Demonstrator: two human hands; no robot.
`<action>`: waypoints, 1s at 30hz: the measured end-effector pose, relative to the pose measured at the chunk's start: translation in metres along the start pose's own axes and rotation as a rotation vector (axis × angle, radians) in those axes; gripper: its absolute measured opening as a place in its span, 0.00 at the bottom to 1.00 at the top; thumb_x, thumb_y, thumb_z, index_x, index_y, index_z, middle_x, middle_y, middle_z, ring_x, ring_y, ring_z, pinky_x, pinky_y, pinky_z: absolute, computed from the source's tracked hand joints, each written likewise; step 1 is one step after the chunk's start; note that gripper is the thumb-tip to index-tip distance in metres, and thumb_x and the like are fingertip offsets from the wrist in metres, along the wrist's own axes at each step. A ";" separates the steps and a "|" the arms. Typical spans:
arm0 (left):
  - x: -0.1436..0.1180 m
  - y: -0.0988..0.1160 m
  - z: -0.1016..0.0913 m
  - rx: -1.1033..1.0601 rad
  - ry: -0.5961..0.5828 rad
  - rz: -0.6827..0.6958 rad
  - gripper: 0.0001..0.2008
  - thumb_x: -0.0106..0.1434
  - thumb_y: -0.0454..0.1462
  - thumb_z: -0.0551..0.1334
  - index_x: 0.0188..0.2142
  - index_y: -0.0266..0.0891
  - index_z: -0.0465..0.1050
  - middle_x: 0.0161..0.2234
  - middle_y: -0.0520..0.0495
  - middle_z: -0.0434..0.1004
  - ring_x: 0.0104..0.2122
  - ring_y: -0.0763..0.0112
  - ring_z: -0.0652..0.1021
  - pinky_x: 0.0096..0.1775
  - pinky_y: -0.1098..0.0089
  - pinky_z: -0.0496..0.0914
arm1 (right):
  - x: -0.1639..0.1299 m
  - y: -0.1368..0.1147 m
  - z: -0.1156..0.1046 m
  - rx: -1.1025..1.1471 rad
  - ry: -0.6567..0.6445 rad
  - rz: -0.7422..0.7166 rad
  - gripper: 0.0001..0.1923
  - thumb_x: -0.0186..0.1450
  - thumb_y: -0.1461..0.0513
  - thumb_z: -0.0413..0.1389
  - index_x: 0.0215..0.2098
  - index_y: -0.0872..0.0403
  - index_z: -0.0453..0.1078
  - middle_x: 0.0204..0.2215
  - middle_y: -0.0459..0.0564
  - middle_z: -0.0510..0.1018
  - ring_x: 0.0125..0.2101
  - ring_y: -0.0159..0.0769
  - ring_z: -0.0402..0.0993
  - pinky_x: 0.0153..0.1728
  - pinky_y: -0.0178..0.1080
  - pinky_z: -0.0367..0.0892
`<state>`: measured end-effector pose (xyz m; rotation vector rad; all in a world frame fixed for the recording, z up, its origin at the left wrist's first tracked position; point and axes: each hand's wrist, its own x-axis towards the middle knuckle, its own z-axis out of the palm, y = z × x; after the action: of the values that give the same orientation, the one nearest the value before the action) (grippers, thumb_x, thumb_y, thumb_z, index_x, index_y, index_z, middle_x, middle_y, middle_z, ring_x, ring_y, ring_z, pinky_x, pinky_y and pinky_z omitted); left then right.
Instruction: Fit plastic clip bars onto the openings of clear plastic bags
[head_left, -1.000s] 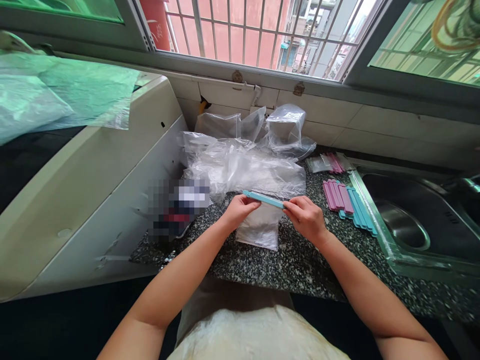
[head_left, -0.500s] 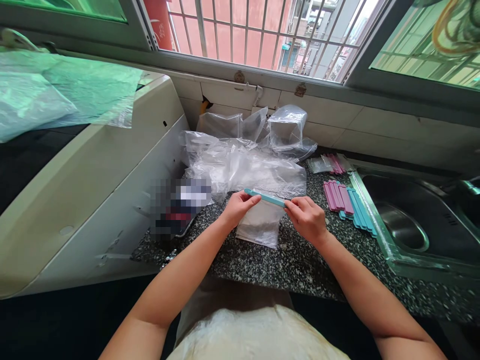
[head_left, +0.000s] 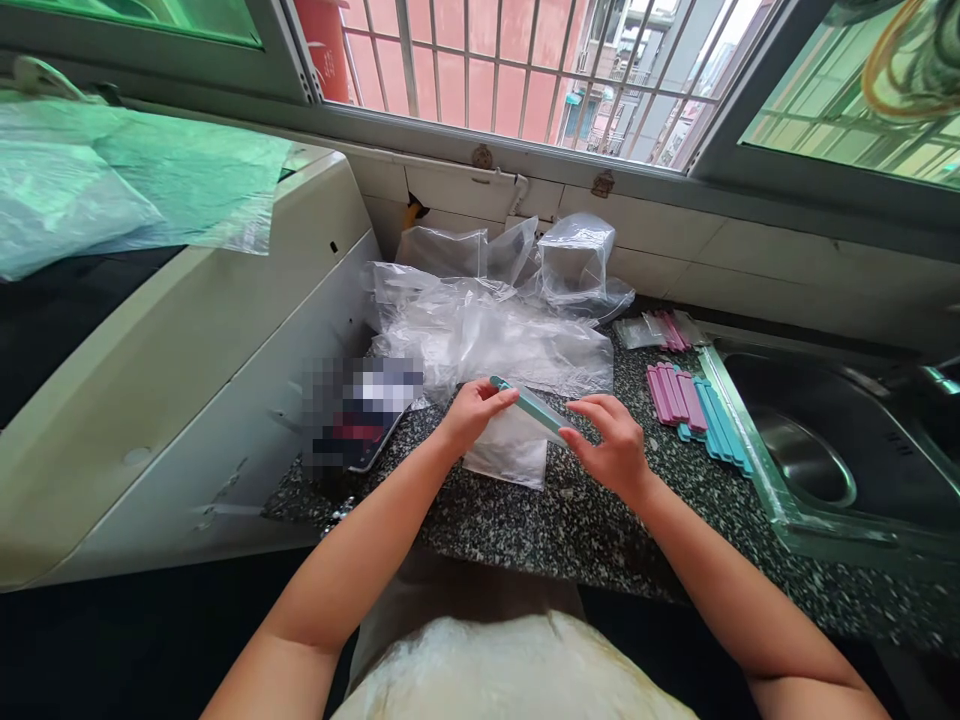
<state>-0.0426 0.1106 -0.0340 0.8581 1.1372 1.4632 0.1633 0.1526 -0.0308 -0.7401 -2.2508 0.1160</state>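
Head view, looking down at a speckled granite countertop below a barred window. The left hand pinches the far-left end of a teal bag-sealing clip between thumb and fingers. The right hand meets the clip's near-right end with its fingertips, the other fingers spread and lifted; whether it truly grips that end cannot be told. The clip is a slim straight stick. Its long axis runs diagonally, from upper left at the left hand down to lower right at the right hand, so that its left end points away from the person towards the heap of bags. It lies across the top edge of a small clear plastic bag, which hangs from it and rests on the countertop between the two hands.

Behind the hands lies a heap of crumpled clear plastic bags, reaching back to the tiled wall. Well to the right of the right hand, pink clips and further teal clips lie side by side in a row, their long axes running away from the person, just beside the rim of a stainless-steel sink. More pink clips in a clear packet lie behind them. A white appliance stands at the left, with a sheet of plastic film on top.
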 end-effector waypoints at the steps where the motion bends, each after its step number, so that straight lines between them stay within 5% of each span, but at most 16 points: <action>1: 0.000 0.000 0.000 0.015 -0.032 -0.003 0.17 0.40 0.45 0.70 0.19 0.35 0.68 0.16 0.56 0.61 0.19 0.80 0.60 0.24 0.74 0.53 | 0.000 0.000 0.000 0.093 -0.031 0.067 0.13 0.61 0.54 0.55 0.41 0.53 0.71 0.36 0.53 0.75 0.37 0.40 0.72 0.36 0.40 0.69; 5: -0.002 0.000 0.001 0.036 -0.161 -0.007 0.16 0.42 0.44 0.69 0.20 0.35 0.69 0.18 0.55 0.62 0.21 0.79 0.62 0.26 0.74 0.56 | 0.003 -0.002 0.003 0.429 -0.255 0.282 0.17 0.59 0.52 0.56 0.41 0.54 0.70 0.36 0.53 0.77 0.34 0.37 0.72 0.32 0.38 0.68; 9: -0.004 0.001 0.003 0.032 -0.217 -0.017 0.16 0.43 0.44 0.69 0.20 0.35 0.69 0.19 0.55 0.64 0.23 0.77 0.64 0.28 0.74 0.58 | 0.004 -0.008 0.007 0.551 -0.411 0.398 0.13 0.58 0.54 0.55 0.32 0.56 0.71 0.24 0.46 0.74 0.25 0.30 0.66 0.26 0.33 0.61; 15: -0.005 0.003 0.005 0.041 -0.248 -0.019 0.16 0.42 0.44 0.69 0.19 0.34 0.69 0.19 0.55 0.64 0.23 0.77 0.64 0.29 0.73 0.58 | 0.005 -0.015 0.006 0.584 -0.403 0.450 0.14 0.57 0.54 0.54 0.21 0.56 0.65 0.17 0.41 0.62 0.20 0.26 0.55 0.22 0.32 0.53; 30: -0.005 0.002 0.004 0.040 -0.264 -0.033 0.18 0.43 0.46 0.69 0.19 0.33 0.68 0.18 0.56 0.63 0.22 0.79 0.63 0.28 0.74 0.56 | 0.006 -0.016 0.006 0.603 -0.415 0.521 0.13 0.55 0.55 0.55 0.20 0.55 0.64 0.18 0.43 0.63 0.22 0.27 0.56 0.24 0.32 0.53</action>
<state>-0.0389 0.1067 -0.0311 1.0222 0.9798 1.2612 0.1486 0.1433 -0.0265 -0.9979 -2.1455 1.2340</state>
